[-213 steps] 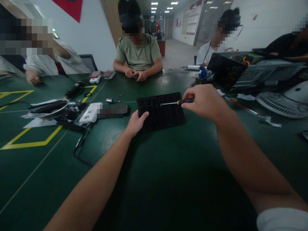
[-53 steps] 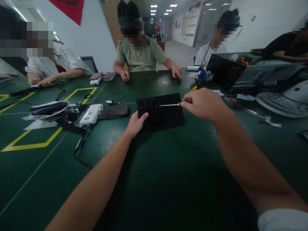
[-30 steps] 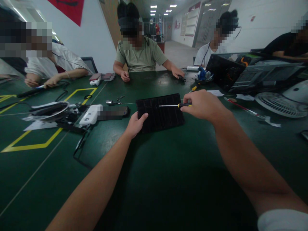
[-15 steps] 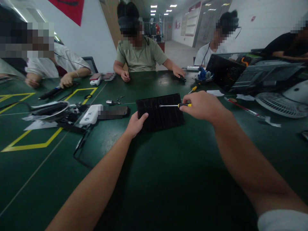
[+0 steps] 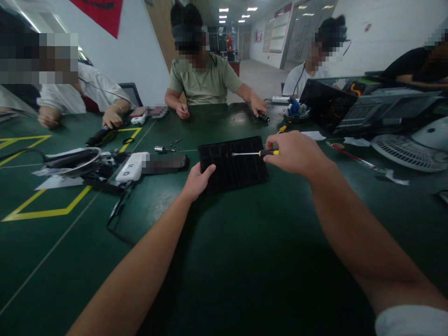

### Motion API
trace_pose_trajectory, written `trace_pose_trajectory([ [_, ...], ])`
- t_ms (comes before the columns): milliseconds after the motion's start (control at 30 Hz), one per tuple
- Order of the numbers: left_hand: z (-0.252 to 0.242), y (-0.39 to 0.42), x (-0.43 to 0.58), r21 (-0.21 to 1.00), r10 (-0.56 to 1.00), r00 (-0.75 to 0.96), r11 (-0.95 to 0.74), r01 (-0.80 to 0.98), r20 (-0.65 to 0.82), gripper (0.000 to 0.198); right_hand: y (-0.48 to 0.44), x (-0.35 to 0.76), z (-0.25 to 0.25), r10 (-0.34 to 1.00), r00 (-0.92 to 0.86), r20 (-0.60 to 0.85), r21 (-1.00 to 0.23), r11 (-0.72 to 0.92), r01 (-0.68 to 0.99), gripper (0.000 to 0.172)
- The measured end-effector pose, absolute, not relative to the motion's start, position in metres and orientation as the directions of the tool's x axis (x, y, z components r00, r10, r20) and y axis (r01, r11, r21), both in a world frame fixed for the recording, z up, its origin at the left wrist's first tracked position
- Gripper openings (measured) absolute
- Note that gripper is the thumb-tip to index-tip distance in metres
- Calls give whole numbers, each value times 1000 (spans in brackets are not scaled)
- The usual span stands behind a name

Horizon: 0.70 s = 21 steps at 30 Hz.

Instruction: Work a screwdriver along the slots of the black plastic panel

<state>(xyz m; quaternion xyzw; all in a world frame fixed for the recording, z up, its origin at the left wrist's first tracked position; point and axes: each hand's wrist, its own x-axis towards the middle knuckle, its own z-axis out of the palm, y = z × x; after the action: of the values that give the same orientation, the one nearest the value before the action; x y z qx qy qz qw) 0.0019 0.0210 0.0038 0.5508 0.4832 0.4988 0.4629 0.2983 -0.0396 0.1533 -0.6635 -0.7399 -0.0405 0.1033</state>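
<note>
A flat black ribbed panel (image 5: 241, 170) lies on the green table (image 5: 224, 242) in front of me. My left hand (image 5: 196, 181) grips its near left corner, thumb on top. My right hand (image 5: 297, 151) is closed on the black and yellow handle of a small screwdriver (image 5: 254, 153). The steel shaft points left and its tip rests on the upper middle of the panel.
Left of the panel lie a dark phone (image 5: 166, 163), a white device (image 5: 132, 166), cables and loose screws (image 5: 174, 141). An open computer case (image 5: 378, 109) and a white fan grille (image 5: 408, 151) stand at the right. Several other people sit round the table.
My hands and the screwdriver have stayed almost still on the panel. The person at the far left has slid a dark tool toward the table's middle; the person opposite has reached out to the right.
</note>
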Motion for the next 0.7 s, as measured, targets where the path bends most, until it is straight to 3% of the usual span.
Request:
trace_pose_trajectory([
  [467, 1, 23, 1, 992, 994, 38, -109, 69, 106, 61, -40, 297, 156, 976, -83, 202, -48, 95, 994, 29],
  [700, 3, 22, 1, 991, 993, 49, -113, 71, 110, 56, -42, 296, 161, 987, -46, 153, -42, 53, 998, 38],
])
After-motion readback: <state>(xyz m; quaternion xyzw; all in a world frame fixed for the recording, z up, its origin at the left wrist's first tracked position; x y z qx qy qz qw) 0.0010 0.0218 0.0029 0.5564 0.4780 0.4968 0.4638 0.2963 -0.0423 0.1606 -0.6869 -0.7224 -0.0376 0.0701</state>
